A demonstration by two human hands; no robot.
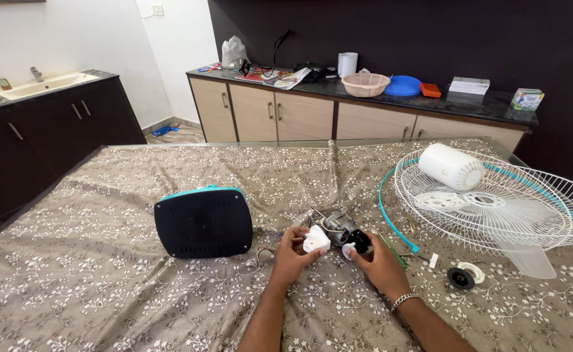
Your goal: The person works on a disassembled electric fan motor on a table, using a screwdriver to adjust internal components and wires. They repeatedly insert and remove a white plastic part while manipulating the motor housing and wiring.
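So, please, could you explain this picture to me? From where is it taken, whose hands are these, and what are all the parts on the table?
There is only one picture, taken by a camera worn on a person's head, looking down at their own two bare hands. No machine is present.

The left hand holds a small white plastic part. The right hand, with a bracelet on its wrist, holds a fan motor with wires, by its dark end.

They work over a table covered by a flowered cloth. On it lie a dark fan base with a teal edge, a white wire fan guard carrying a white motor cover and a clear fan blade, and a small black round cap.

Behind are cabinets and a sink.
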